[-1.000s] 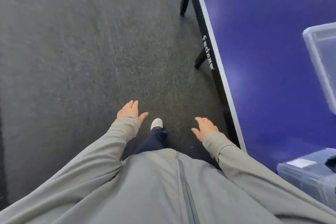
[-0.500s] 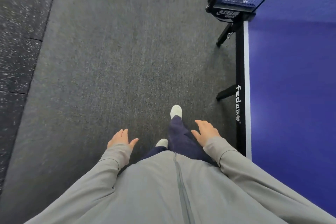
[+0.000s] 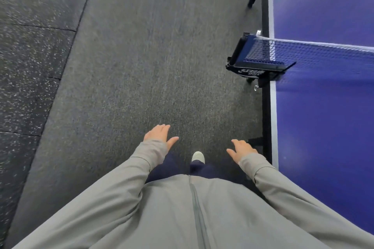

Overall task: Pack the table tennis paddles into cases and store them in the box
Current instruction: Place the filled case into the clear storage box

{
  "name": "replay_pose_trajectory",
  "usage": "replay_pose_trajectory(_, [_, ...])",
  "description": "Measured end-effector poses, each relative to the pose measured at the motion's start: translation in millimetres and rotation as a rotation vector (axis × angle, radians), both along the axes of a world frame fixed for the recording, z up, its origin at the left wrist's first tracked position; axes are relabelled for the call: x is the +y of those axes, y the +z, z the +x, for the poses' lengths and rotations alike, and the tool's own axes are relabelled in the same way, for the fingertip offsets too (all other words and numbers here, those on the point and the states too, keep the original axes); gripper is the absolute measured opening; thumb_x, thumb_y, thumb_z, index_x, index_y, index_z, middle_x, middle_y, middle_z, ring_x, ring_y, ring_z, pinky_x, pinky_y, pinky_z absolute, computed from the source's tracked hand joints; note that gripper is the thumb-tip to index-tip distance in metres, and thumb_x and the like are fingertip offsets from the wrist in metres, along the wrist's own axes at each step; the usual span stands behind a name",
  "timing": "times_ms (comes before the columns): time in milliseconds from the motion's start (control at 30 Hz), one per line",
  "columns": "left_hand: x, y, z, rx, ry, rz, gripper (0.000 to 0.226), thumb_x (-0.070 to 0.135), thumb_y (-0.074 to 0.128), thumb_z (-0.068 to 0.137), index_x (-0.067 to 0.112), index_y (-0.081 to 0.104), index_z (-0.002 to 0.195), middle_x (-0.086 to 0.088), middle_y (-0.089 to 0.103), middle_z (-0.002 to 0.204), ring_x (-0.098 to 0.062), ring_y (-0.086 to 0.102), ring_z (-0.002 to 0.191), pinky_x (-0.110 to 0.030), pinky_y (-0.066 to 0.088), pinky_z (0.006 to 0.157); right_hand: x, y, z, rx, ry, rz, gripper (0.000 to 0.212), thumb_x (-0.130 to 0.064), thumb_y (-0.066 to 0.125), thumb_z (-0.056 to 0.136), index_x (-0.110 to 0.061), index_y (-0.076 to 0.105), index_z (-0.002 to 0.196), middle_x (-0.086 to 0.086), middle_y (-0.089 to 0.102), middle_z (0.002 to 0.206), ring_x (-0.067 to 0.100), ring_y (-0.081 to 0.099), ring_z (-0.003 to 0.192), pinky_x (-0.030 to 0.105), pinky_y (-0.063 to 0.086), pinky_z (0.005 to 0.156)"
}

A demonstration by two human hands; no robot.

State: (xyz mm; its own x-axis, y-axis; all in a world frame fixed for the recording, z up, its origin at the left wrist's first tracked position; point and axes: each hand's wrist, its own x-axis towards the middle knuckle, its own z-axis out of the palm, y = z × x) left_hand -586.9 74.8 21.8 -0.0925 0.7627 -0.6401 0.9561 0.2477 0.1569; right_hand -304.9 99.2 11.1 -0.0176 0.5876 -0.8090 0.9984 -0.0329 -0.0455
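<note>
No paddles, cases or box are in view, so their direction from the hands cannot be told. The table (image 3: pixel 323 117) runs 12 to 6 o'clock along the 3 o'clock side, with the net (image 3: pixel 303 52) at 2 o'clock. The right hand (image 3: pixel 241 148) is nearer its edge than the left hand (image 3: pixel 159 134). Both hang low with fingers spread, holding nothing.

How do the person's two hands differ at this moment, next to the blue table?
The left hand sits higher in the picture, over the grey floor mat. The right hand sits lower, close to the edge of the blue table. The left hand's fingers lie straight and together, thumb spread out, while the right hand's fingers look slightly bent. Both are empty, palm down, in grey sleeves.
</note>
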Motion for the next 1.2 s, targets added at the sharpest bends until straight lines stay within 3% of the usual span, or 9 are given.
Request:
replay_pose_trajectory(267, [65,-21,-76,0.053,0.018,-0.111,0.062,0.063,0.030,0.091,0.025,0.033,0.141,0.004,0.030,0.151,-0.018,0.019,0.142,-0.042,0.016,0.116,94,-11,-89,-0.011,0.139,-0.018,0.060,-0.051,0.034,0.097,-0.021,0.022,0.148,0.002,0.030,0.153,0.024,0.032,0.138,0.043,0.030,0.109])
replay_pose_trajectory(433, [131,-36,-163,0.080,0.081,-0.200,0.070,0.066,0.026,0.090,0.026,0.023,0.146,0.006,0.015,0.158,-0.016,0.010,0.145,-0.041,0.011,0.117,161,-7,-177,0.014,0.211,-0.003,0.061,-0.052,0.032,0.097,-0.023,0.019,0.149,0.000,0.020,0.157,0.022,0.022,0.143,0.044,0.022,0.114])
replay_pose_trajectory(700, [235,-33,-229,0.065,0.000,-0.220,0.073,0.067,0.025,0.090,0.023,0.020,0.148,0.004,0.013,0.159,-0.019,0.010,0.146,-0.042,0.010,0.117,252,13,-291,0.106,0.368,0.093,0.061,-0.050,0.026,0.099,-0.024,0.010,0.151,0.000,0.006,0.160,0.022,0.001,0.148,0.051,0.003,0.118])
replay_pose_trajectory(833, [282,-36,-227,0.045,-0.068,-0.248,0.074,0.067,0.025,0.089,0.023,0.019,0.148,0.003,0.012,0.159,-0.018,0.011,0.146,-0.042,0.011,0.117,289,8,-295,0.096,0.342,0.095,0.060,-0.050,0.028,0.098,-0.023,0.014,0.150,0.001,0.012,0.159,0.023,0.004,0.147,0.052,0.004,0.117])
replay_pose_trajectory(1200, [475,-28,-191,0.108,-0.227,-0.197,0.069,0.062,0.029,0.092,0.022,0.023,0.147,0.002,0.015,0.158,-0.017,0.015,0.145,-0.039,0.017,0.117,436,-16,-213,0.048,-0.063,0.061,0.060,-0.052,0.030,0.097,-0.024,0.019,0.148,0.002,0.033,0.150,0.024,0.022,0.142,0.049,0.016,0.114])
